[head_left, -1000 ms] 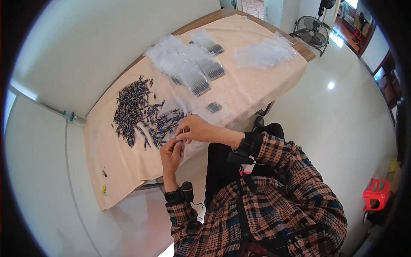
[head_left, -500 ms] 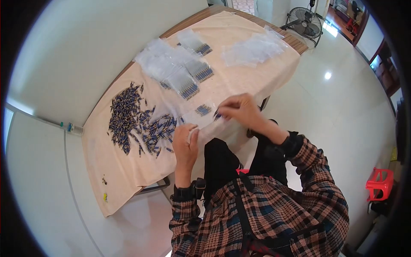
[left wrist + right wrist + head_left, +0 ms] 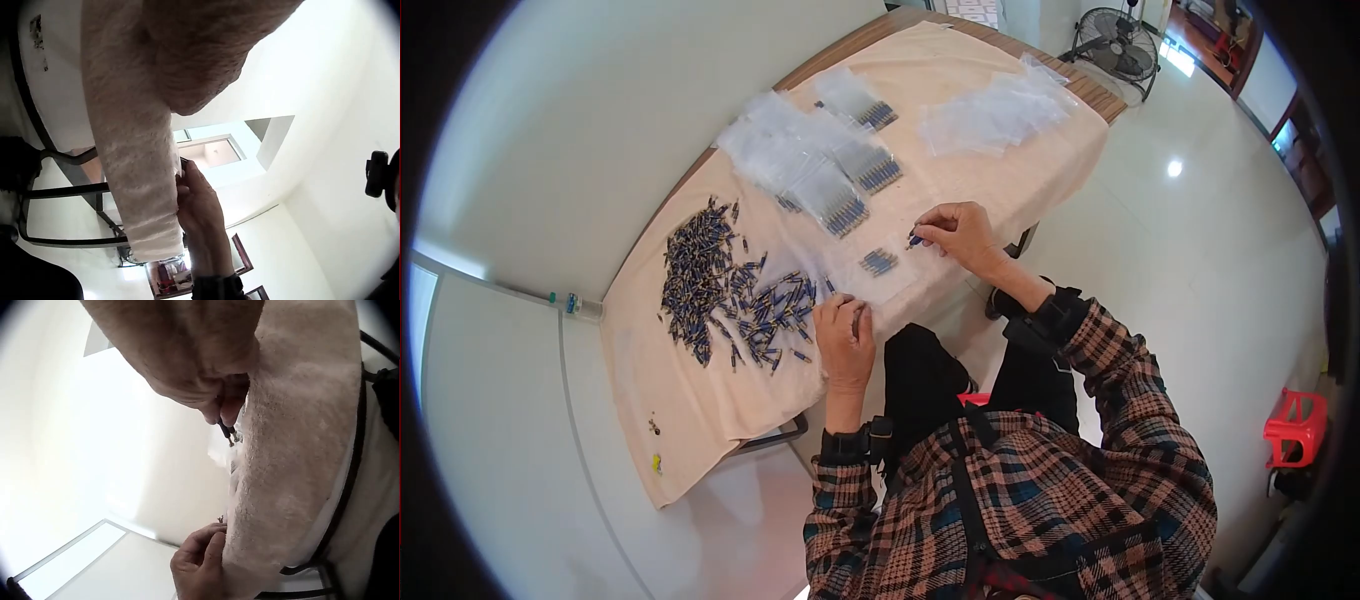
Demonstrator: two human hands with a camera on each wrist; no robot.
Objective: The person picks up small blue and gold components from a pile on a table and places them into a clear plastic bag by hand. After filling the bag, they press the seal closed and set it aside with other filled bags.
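Observation:
My right hand (image 3: 963,238) pinches small dark-blue pieces with metal tips (image 3: 226,430) between thumb and fingertips, above the near part of the table. In the right wrist view at least two tips stick out below the fingers. Just left of it, a row of blue-and-gold pieces (image 3: 879,262) lies on a clear bag (image 3: 905,285). My left hand (image 3: 845,342) is at the table's near edge, fingers bent over the cloth and thumb close to the index finger; I cannot tell what it holds. A loose heap of the same pieces (image 3: 700,270) spreads beyond it.
Filled clear bags (image 3: 825,180) overlap at the back middle. A stack of flat clear bags (image 3: 1000,110) lies farther right. The table wears a pale cloth (image 3: 690,400) hanging over its edge. A small yellow item (image 3: 657,464) lies near the left corner. A fan (image 3: 1116,45) stands beyond.
Both hands were together over the near edge. The right hand has moved right and away with the blue pieces, past the row; the left shifted slightly right and now lies lower over the edge.

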